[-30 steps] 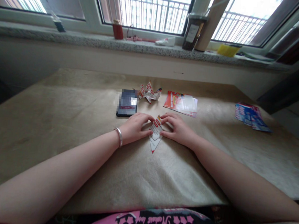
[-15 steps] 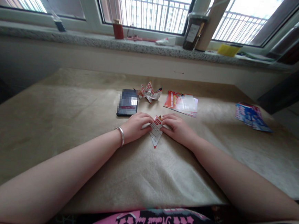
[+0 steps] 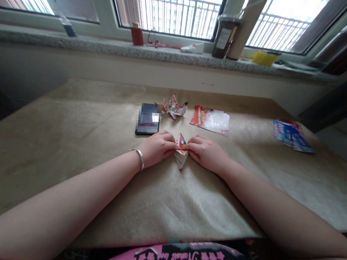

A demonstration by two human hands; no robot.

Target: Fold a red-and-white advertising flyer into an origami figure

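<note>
A small folded paper [image 3: 180, 159], printed in white, red and orange, lies on the table in a pointed diamond shape, one tip towards me. My left hand [image 3: 159, 148] pinches its left edge between thumb and fingers. From the other side my right hand [image 3: 204, 151] grips the right edge, its fingertips close to the left ones at the paper's middle. A flap is folded across the upper part, showing orange colours. The fingertips hide part of the paper's sides.
Beyond my left hand lies a dark phone [image 3: 148, 120], with folded printed paper shapes [image 3: 174, 107] beside it. Red and white leaflets [image 3: 210, 119] lie behind my right hand, and blue leaflets [image 3: 293, 135] farther right. A stone windowsill [image 3: 102, 46] holds a red jar [image 3: 137, 35] and a dark container [image 3: 224, 38].
The paper's upper layer has been folded over, so its printed text is covered and orange shows. Both hands have drawn slightly closer together over the paper.
</note>
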